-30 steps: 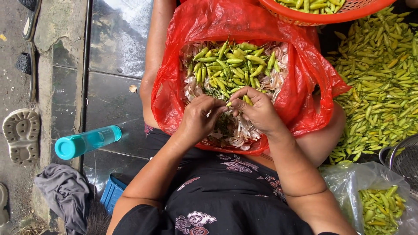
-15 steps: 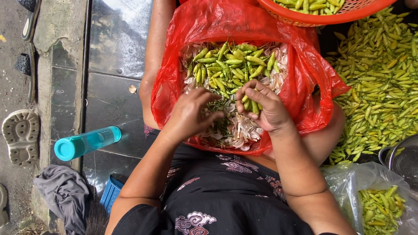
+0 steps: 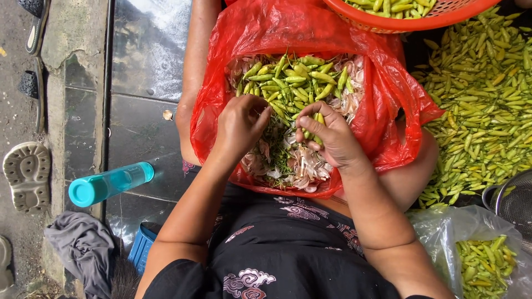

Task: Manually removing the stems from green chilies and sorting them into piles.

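Comparing with the moment before, the right hand point(image 3: 327, 135) has lifted a little from the heap and now shows several small green chilies point(image 3: 317, 123) gathered in its curled fingers, while the left hand point(image 3: 242, 124) has moved from the middle of the heap toward the upper left part and pinches something small between thumb and fingertips (I cannot tell if it is a stem or a whole chili). By my judgement this means one more chili was just stripped and added to the handful, and the left hand is taking the next one. The held chilies point mostly up and away from the person, their long axis nearly along the fingers. They are above the red plastic bag point(image 3: 382, 99) on the lap, where more green chilies lie over pale peels. Beside the right knee spreads a big pile of chilies point(image 3: 482, 105), and an orange basket point(image 3: 421, 22) stands above.
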